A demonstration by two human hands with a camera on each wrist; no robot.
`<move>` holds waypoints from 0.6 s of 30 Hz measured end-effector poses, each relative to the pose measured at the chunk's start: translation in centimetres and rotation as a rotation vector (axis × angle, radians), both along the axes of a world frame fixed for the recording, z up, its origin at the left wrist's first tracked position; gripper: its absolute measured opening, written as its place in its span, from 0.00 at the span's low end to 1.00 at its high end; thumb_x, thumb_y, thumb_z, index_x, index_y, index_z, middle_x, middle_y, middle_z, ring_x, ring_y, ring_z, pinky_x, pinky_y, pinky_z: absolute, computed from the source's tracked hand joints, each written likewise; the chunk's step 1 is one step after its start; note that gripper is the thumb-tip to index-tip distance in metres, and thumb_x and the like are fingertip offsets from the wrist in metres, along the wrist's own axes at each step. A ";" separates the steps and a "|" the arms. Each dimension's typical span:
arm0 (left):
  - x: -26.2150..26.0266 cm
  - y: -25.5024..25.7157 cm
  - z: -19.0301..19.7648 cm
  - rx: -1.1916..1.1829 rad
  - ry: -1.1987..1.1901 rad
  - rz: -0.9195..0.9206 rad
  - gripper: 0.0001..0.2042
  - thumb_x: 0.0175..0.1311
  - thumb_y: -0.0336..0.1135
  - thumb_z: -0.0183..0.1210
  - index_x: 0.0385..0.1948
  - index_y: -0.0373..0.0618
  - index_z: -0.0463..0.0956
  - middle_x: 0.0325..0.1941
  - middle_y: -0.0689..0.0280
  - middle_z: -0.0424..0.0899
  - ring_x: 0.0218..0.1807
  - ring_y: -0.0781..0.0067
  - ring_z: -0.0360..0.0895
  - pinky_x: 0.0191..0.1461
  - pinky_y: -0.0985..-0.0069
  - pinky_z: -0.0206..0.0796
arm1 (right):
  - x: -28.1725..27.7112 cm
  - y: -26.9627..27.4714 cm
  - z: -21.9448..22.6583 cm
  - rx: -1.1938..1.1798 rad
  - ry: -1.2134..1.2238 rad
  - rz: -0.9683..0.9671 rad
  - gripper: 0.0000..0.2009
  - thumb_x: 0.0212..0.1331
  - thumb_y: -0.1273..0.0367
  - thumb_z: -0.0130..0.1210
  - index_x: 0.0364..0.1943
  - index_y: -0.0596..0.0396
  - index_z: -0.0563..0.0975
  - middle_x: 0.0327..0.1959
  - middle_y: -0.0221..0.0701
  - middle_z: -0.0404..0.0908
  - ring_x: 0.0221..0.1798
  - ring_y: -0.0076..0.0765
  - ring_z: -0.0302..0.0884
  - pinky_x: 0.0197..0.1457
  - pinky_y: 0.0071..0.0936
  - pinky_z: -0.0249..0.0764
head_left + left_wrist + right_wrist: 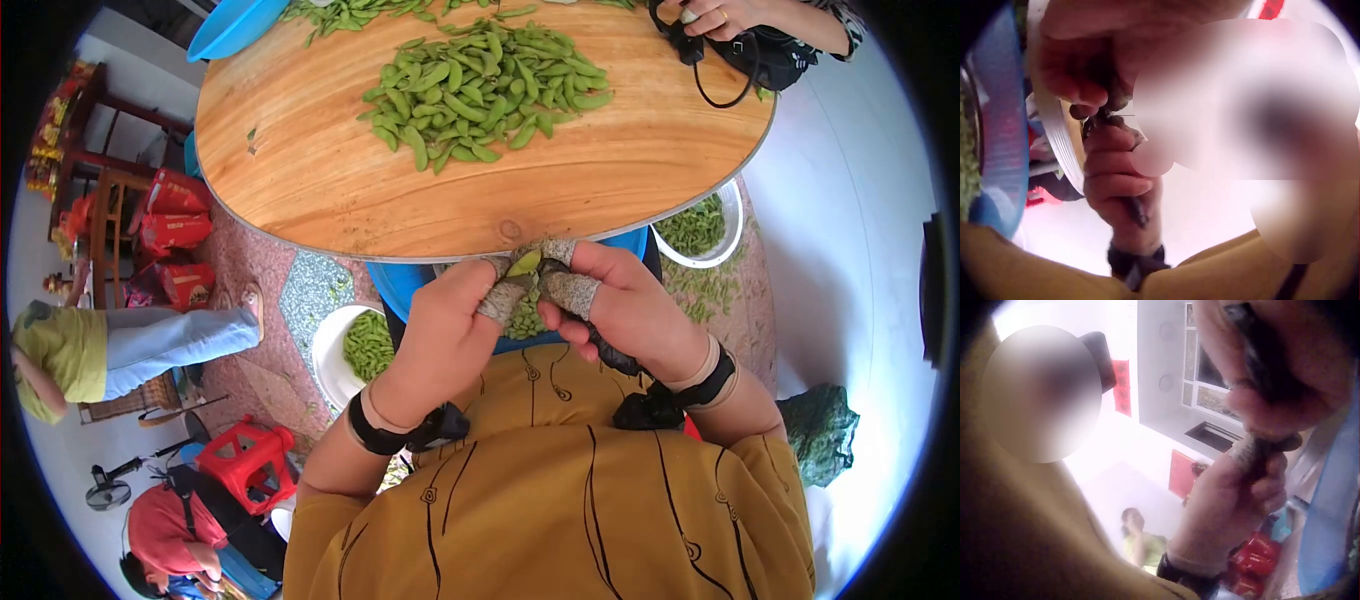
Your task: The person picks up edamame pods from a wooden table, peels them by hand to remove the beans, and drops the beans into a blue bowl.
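Observation:
My left hand (440,325) pinches a green pod (524,264) between grey-wrapped thumb and fingers, just off the table's near edge. Close against it, my right hand (645,310) curls round a dark tool (612,355), whose working end is hidden. The tool's black end also shows in the right wrist view (1260,347) and below the curled fingers in the left wrist view (1138,212). Shelled beans (525,320) lie beneath the hands, in front of a blue basin (390,285).
A pile of pods (470,95) lies on the round wooden table (330,200). White tubs with green contents stand at lower left (328,345) and right (735,225). Another person's hand (725,15) is at the top right. A red stool (245,460) stands at lower left.

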State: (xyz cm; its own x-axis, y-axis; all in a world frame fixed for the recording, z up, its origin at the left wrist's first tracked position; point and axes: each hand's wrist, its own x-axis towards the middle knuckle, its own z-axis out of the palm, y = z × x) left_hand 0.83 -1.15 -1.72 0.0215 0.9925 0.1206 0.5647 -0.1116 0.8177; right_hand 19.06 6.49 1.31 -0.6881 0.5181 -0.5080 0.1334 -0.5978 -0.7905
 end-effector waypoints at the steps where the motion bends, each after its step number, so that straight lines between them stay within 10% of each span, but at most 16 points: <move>1: -0.1 -0.1 0.1 -0.254 -0.321 0.003 0.03 0.60 0.23 0.50 0.33 0.38 0.73 0.24 0.66 0.74 0.22 0.73 0.71 0.25 0.78 0.62 | 0.1 0.0 -0.3 0.029 -0.005 0.014 0.07 0.64 0.72 0.44 0.40 0.56 0.73 0.25 0.25 0.74 0.22 0.16 0.67 0.20 0.16 0.67; 7: -0.2 0.0 0.9 -0.624 -1.106 0.077 0.07 0.65 0.26 0.46 0.37 0.39 0.74 0.25 0.70 0.75 0.20 0.85 0.68 0.23 0.86 0.61 | 0.5 0.0 -0.3 0.050 0.017 0.041 0.07 0.64 0.72 0.44 0.40 0.56 0.74 0.25 0.25 0.74 0.21 0.16 0.67 0.20 0.16 0.66; 10: -0.2 0.1 1.0 -0.504 -0.535 -0.069 0.09 0.68 0.29 0.45 0.40 0.38 0.73 0.25 0.68 0.76 0.20 0.84 0.69 0.23 0.86 0.61 | 0.9 0.3 -0.3 -0.066 0.053 0.028 0.08 0.64 0.72 0.43 0.41 0.57 0.74 0.25 0.25 0.74 0.21 0.16 0.67 0.20 0.15 0.65; 18: -0.5 0.1 0.7 -0.592 -0.922 -0.043 0.11 0.71 0.35 0.44 0.41 0.38 0.72 0.25 0.67 0.77 0.20 0.82 0.70 0.23 0.86 0.61 | 0.8 0.4 -0.5 0.067 0.014 -0.030 0.08 0.63 0.69 0.46 0.41 0.58 0.74 0.24 0.24 0.73 0.20 0.17 0.66 0.19 0.15 0.63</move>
